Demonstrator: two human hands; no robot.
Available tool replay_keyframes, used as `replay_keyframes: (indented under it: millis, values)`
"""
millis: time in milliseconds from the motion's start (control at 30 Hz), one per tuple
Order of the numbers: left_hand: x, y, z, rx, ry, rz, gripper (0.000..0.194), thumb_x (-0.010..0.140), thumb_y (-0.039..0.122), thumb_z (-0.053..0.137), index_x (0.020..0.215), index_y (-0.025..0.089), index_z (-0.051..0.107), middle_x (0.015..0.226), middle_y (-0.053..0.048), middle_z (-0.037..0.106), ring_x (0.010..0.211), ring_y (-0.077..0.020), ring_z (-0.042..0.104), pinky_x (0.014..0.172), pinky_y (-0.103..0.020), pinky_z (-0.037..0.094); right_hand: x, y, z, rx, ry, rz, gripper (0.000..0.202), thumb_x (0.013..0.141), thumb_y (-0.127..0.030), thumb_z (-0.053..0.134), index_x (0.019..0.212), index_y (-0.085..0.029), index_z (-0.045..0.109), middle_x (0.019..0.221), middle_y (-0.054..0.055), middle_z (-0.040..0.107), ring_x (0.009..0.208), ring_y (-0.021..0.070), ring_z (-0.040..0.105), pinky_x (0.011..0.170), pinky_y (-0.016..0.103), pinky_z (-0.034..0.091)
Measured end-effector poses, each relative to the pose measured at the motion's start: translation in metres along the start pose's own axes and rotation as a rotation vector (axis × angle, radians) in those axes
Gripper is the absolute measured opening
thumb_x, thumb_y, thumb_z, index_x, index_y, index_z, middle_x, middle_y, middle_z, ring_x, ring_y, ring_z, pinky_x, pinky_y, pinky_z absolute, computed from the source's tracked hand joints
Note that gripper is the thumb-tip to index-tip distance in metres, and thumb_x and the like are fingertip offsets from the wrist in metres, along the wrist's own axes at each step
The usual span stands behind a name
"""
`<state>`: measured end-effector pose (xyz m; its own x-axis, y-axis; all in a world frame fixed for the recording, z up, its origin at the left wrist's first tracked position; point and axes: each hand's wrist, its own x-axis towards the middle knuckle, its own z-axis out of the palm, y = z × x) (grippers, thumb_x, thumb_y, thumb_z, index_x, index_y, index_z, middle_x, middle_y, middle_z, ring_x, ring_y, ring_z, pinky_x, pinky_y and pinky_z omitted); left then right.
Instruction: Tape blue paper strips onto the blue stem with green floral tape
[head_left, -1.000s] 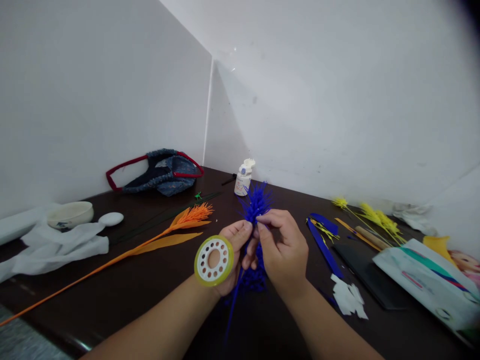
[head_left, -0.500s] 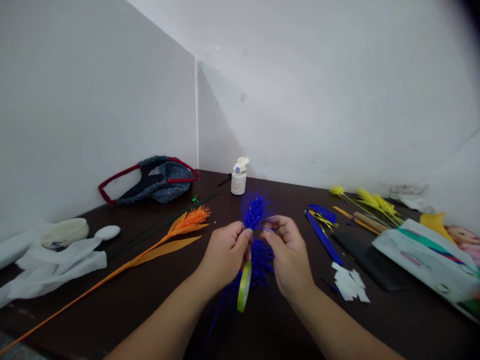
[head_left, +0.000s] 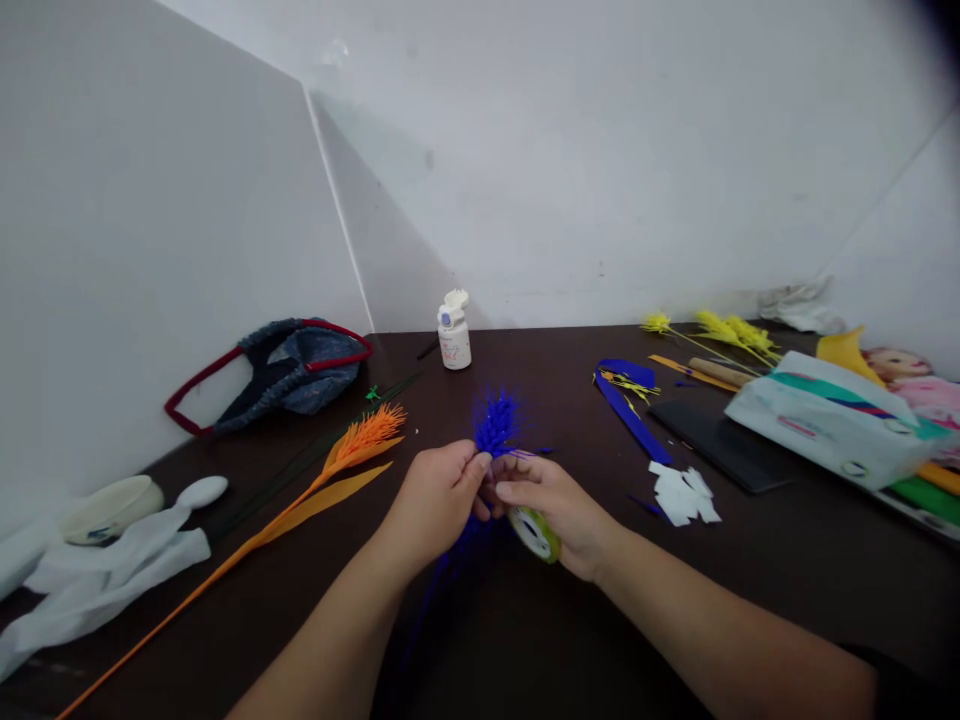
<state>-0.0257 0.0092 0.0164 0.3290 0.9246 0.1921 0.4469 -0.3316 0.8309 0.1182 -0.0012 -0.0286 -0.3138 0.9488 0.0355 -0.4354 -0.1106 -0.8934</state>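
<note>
Upright between my two hands stands an artificial blue wheat ear (head_left: 496,425) with fine bristles. My left hand (head_left: 433,500) pinches it at its base, thumb and index finger closed. My right hand (head_left: 556,508) is closed beside that base, with a roll of yellow-green tape (head_left: 537,535) under its fingers. Its fingertips meet those of my left hand, and the exact grip there is hidden. More blue wheat (head_left: 457,560) with a thin stem lies below my hands, partly covered by them.
An orange wheat stalk (head_left: 300,510) lies to the left, near a white spoon (head_left: 202,491) and bowl (head_left: 112,508). A white bottle (head_left: 454,335) stands behind. Rightward are blue strips (head_left: 634,415), white paper pieces (head_left: 682,495), a black flat object (head_left: 716,445), yellow wheat (head_left: 731,330) and a plastic packet (head_left: 832,410).
The tape roll has gone from hanging below my left hand to under my right hand's fingers. My right hand has moved down and in to the base of the ear. The view has shifted.
</note>
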Motion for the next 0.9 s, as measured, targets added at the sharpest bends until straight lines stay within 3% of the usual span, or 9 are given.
replay_keyframes:
  millis: [200,333,467,567,767,900]
  values:
    - [0.003,0.003,-0.002,0.113,-0.06,-0.044,0.03,0.085,0.03,0.04,0.059,0.018,0.048,0.054,0.001,0.06,0.043,-0.0113,0.056,0.047,-0.023,0.041,0.002,0.001,-0.003,-0.088,0.091,-0.036,0.012,0.064,-0.016,0.068,0.073,-0.016,0.061,0.067,-0.002,0.058,0.065,0.0115,0.052,0.065,0.026,0.038]
    - [0.003,0.0,0.0,0.048,-0.087,-0.08,0.03,0.085,0.032,0.04,0.06,0.018,0.047,0.05,0.002,0.057,0.04,-0.0104,0.053,0.044,-0.022,0.039,0.002,-0.001,-0.001,-0.109,0.111,-0.08,0.01,0.068,-0.022,0.067,0.065,-0.017,0.058,0.059,-0.004,0.052,0.055,0.0095,0.045,0.058,0.025,0.034]
    - [0.001,-0.003,0.005,-0.138,-0.12,-0.133,0.027,0.085,0.033,0.043,0.063,0.017,0.048,0.046,0.003,0.055,0.037,-0.0097,0.049,0.04,-0.02,0.037,0.0,-0.005,0.0,-0.105,0.181,-0.079,0.015,0.069,-0.025,0.066,0.06,-0.017,0.058,0.053,-0.005,0.048,0.049,0.0077,0.038,0.051,0.023,0.03]
    - [0.0,-0.004,0.008,-0.357,-0.158,-0.17,0.027,0.084,0.034,0.045,0.064,0.017,0.05,0.042,0.004,0.052,0.034,-0.0081,0.045,0.036,-0.018,0.034,-0.001,-0.008,0.001,-0.063,0.145,-0.056,0.015,0.069,-0.024,0.066,0.058,-0.016,0.059,0.048,-0.006,0.043,0.046,0.0068,0.034,0.049,0.022,0.029]
    - [-0.001,-0.002,0.014,-0.752,-0.192,-0.209,0.036,0.081,0.044,0.052,0.061,0.014,0.054,0.03,0.007,0.041,0.025,-0.0027,0.029,0.041,-0.019,0.041,-0.006,-0.009,0.007,0.051,0.128,-0.113,0.012,0.07,-0.024,0.066,0.063,-0.017,0.059,0.06,0.0,0.06,0.055,0.0126,0.055,0.055,0.027,0.044]
    - [-0.002,-0.001,0.02,-0.897,-0.216,-0.259,0.041,0.075,0.05,0.058,0.058,0.013,0.055,0.03,0.006,0.041,0.023,-0.0015,0.025,0.035,-0.017,0.037,-0.01,-0.01,0.014,0.129,0.168,-0.13,0.012,0.068,-0.024,0.069,0.069,-0.016,0.059,0.057,0.0,0.06,0.052,0.0138,0.058,0.05,0.026,0.046]
